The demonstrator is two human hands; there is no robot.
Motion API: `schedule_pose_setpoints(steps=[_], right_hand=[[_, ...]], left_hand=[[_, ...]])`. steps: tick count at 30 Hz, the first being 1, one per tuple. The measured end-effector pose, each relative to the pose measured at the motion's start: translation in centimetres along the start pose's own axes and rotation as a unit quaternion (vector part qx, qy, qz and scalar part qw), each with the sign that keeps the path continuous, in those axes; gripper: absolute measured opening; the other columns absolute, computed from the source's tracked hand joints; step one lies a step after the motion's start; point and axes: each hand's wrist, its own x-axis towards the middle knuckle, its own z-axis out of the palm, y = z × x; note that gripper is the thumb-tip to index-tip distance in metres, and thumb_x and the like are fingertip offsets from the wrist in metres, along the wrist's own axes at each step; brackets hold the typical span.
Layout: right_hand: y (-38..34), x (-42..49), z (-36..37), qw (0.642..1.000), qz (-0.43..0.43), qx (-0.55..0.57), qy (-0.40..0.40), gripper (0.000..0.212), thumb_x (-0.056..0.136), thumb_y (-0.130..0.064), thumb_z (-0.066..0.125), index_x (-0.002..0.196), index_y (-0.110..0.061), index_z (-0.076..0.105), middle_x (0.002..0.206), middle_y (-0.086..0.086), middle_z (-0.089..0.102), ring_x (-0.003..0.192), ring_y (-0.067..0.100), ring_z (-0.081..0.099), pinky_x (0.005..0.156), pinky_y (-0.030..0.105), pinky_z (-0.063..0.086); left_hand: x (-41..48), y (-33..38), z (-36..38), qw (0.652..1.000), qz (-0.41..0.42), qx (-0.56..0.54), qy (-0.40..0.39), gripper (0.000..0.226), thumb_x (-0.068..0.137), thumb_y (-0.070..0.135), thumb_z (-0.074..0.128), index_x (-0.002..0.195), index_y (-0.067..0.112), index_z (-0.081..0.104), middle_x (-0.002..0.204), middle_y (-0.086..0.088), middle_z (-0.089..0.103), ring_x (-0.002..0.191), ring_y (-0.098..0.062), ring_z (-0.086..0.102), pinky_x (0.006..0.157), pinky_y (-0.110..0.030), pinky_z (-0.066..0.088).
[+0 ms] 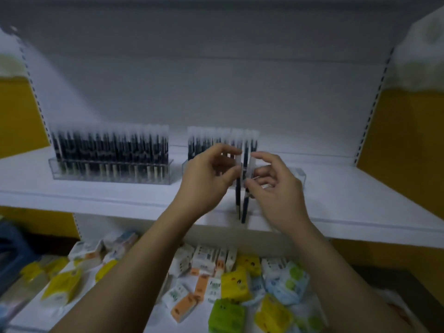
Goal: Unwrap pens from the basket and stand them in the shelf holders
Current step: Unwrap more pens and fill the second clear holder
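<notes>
The grip of the left hand (pixel 206 175) is closed on the pens (pixel 242 188): thumb and fingertips pinch the upper part of two dark pens with pale caps, held upright just in front of the white shelf (pixel 96 188). The right hand (pixel 276 186) comes in from 3 o'clock of the pens, its thumb and forefinger pressed against them near the middle, with something thin and clear, perhaps wrapping, between the fingers; blur keeps me from telling whether that grip is fully clamped on the pens or only on the wrap. The lower ends of the pens hang down past the shelf's front edge.

Behind the hands, at 12 o'clock, stands a clear holder (pixel 299 174) partly filled with upright pens, its right end bare. Well apart at 9 o'clock of the hands is a second clear holder (pixel 111 170), packed full with dark pens in a row.

Below the shelf, at 6 o'clock, a lower shelf carries a loose heap of small tissue packs (pixel 235 282) in yellow, green, orange and white. At the far 8 o'clock edge a dark blue object (pixel 12 251) shows only in part; I cannot tell what it is.
</notes>
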Motion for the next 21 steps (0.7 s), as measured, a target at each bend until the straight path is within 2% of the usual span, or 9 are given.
schedule_pose_setpoints(steps=[7,10,16,19,21], right_hand=[[0.9,5.8,-3.0,0.996,-0.024,-0.005,0.085,0.043,0.086,-0.013,0.070,0.117,-0.039,0.052,0.092,-0.006,0.066,0.080,0.011,0.068,0.072,0.039,0.061],[1.6,7.9,-3.2,0.994,-0.033,-0.008,0.101,0.042,0.087,-0.013,0.068,0.117,-0.037,0.052,0.092,-0.005,0.065,0.080,0.011,0.068,0.072,0.037,0.061],[2.6,10.9,-1.9,0.996,-0.041,-0.012,0.083,0.039,0.090,-0.011,0.065,0.123,-0.027,0.053,0.089,-0.010,0.061,0.080,0.008,0.066,0.071,0.026,0.059],[3.5,11.2,-1.4,0.998,-0.032,-0.018,0.057,0.040,0.090,-0.012,0.065,0.125,-0.028,0.053,0.088,-0.015,0.059,0.079,0.005,0.064,0.067,0.017,0.056],[4.0,11.0,-1.2,0.999,-0.026,-0.025,0.038,0.040,0.091,-0.014,0.065,0.125,-0.030,0.052,0.090,-0.012,0.060,0.080,0.005,0.063,0.067,0.018,0.056]], left_hand=[[5.4,1.9,2.1,0.998,0.052,0.033,0.033,0.022,0.088,0.020,0.066,0.107,0.029,0.060,0.093,0.015,0.066,0.085,0.004,0.063,0.075,-0.006,0.051],[7.3,1.7,2.9,0.995,0.066,0.055,0.049,0.021,0.089,0.019,0.066,0.107,0.028,0.060,0.092,0.015,0.064,0.085,0.009,0.060,0.073,0.000,0.046],[9.6,0.5,3.4,0.993,0.063,0.086,0.059,0.022,0.090,0.019,0.064,0.111,0.024,0.060,0.098,0.012,0.064,0.087,0.002,0.059,0.074,-0.004,0.044],[10.3,-0.2,3.6,0.992,0.063,0.091,0.063,0.022,0.090,0.018,0.063,0.112,0.022,0.059,0.097,0.011,0.063,0.085,0.003,0.059,0.073,-0.004,0.045],[10.7,-0.5,3.7,0.991,0.067,0.092,0.065,0.023,0.091,0.018,0.063,0.114,0.022,0.059,0.097,0.009,0.065,0.087,0.000,0.060,0.077,-0.008,0.047]])
